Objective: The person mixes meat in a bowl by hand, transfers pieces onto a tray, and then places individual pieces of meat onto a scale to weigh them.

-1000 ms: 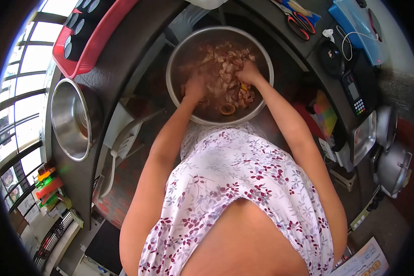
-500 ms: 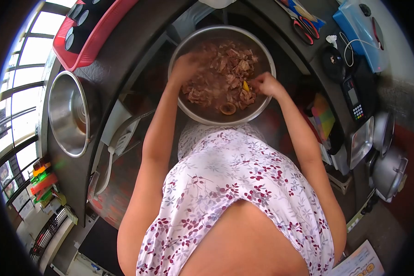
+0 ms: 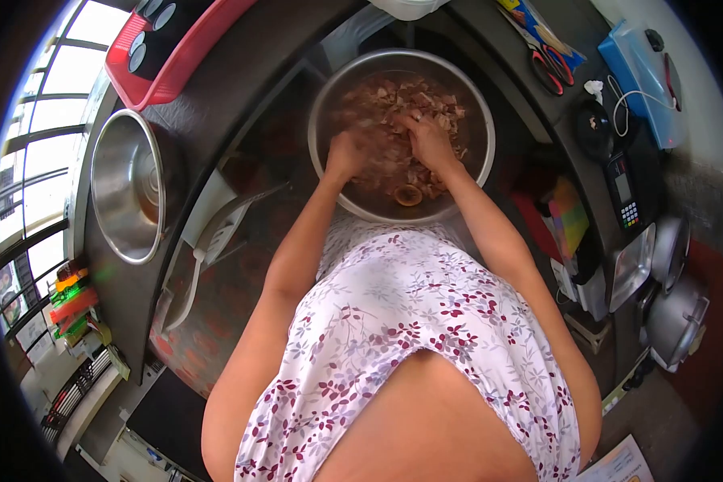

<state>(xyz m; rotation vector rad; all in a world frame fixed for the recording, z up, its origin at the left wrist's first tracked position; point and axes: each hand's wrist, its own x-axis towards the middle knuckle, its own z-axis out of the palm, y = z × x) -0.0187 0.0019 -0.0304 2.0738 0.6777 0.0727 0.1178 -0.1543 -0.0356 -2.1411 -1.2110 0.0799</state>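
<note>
A large steel bowl [image 3: 484, 161] holds many pieces of meat [image 3: 394, 95] in brownish liquid. A round citrus half [image 3: 408, 195] lies near the bowl's lower edge. My left hand [image 3: 350, 156] is in the left part of the bowl, its fingers blurred and partly hidden in the liquid and meat. My right hand [image 3: 427, 140] reaches over the middle, its fingers spread on the meat pieces.
An empty steel bowl [image 3: 103, 186] and a red basket [image 3: 186, 60] with dark bottles are at the left. At the right are scissors [image 3: 548, 69], a blue container [image 3: 631, 76], a card terminal [image 3: 623, 189] and metal pans [image 3: 675, 321].
My right hand has moved left from the bowl's right rim to its middle. My left hand has moved down within the bowl. The yellow piece by my right hand no longer shows.
</note>
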